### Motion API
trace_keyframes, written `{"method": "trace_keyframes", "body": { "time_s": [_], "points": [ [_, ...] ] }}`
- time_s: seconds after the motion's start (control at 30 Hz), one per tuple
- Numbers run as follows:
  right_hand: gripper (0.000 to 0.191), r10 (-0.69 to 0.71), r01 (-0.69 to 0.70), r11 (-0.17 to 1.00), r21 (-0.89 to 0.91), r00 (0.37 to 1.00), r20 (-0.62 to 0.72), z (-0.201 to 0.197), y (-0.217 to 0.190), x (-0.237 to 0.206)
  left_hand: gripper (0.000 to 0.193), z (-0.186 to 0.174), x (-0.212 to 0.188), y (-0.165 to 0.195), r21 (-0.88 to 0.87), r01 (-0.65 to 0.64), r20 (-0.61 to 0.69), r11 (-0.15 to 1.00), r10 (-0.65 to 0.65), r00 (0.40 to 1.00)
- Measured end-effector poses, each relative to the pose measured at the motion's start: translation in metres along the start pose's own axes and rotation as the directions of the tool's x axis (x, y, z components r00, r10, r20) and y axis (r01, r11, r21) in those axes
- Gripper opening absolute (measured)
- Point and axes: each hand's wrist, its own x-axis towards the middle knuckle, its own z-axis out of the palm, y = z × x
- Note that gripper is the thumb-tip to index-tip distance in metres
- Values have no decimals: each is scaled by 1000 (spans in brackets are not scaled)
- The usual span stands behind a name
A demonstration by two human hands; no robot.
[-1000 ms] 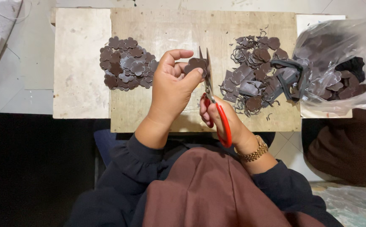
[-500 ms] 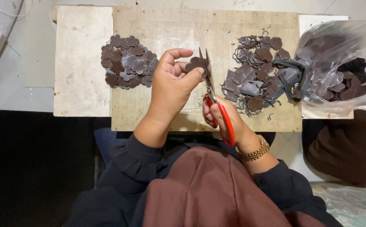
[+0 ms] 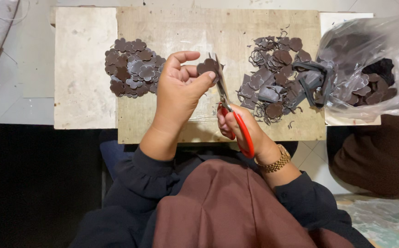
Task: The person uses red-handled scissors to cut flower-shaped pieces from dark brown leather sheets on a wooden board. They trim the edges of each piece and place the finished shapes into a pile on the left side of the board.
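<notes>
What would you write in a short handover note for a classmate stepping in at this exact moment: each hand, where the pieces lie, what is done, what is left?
Left hand: pinches a dark flower-shaped piece over the wooden board.
Right hand: holds the red-handled scissors, blades at that piece.
Done: a pile of cut flowers on the board's left.
Left: uncut pieces and scraps heaped on the right, more in the clear plastic bag beside them.
</notes>
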Motion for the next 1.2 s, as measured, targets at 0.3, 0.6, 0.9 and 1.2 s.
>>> {"method": "trace_keyframes", "body": {
  "time_s": [0.3,0.6,0.9,1.2],
  "points": [
    [54,35,-35,999,21,999,15,4,-5,-2,49,1,-3,7,-18,9,17,1000,-8,1000],
    [58,-20,21,1000,-10,999,39,7,-9,-2,47,6,-6,6,32,15,41,999,-16,999],
    [57,-13,12,1000,15,999,39,5,-8,-2,44,5,-5,4,10,12,30,1000,-13,999],
    [54,-3,2,1000,31,1000,25,6,-7,-2,44,4,-4,3,-5,17,25,1000,-17,1000]
  ]
}}
